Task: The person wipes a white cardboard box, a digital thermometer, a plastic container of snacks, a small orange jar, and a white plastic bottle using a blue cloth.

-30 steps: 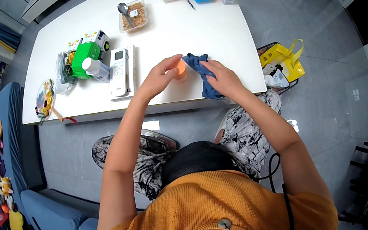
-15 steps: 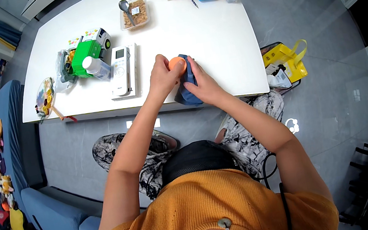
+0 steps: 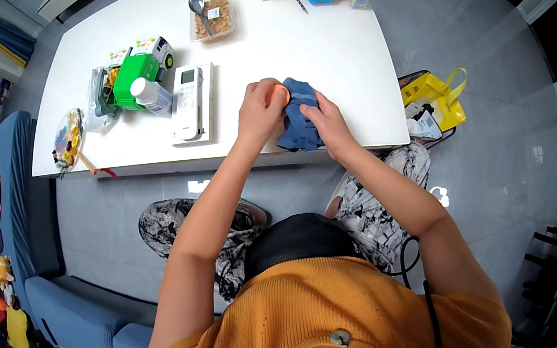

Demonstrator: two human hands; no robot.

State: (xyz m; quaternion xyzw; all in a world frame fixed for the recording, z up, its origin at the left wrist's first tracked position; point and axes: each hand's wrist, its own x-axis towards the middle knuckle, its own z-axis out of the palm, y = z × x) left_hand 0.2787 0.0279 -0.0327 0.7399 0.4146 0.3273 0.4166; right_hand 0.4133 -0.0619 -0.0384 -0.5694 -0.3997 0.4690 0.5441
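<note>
Near the table's front edge, my left hand [image 3: 258, 115] is closed on a small round orange object [image 3: 283, 92], mostly covered by my fingers; its kind cannot be made out. My right hand [image 3: 329, 122] grips a crumpled blue cloth [image 3: 299, 128] from its right side, thumb on top. The orange object is against the cloth's upper left edge. The cloth's lower end reaches the front edge of the white table [image 3: 349, 65].
Left of my hands, a white remote control [image 3: 189, 108] lies on a white box. Beyond are a white bottle [image 3: 152, 98], a green toy truck [image 3: 135, 76] and a clear food container [image 3: 223, 26] with a spoon. A yellow bag [image 3: 442, 96] stands on the floor at right.
The blue cloth has been turned and spread, so more of it shows. My right hand has shifted right and down and now pinches the cloth, thumb on top. The left still holds the orange object.
</note>
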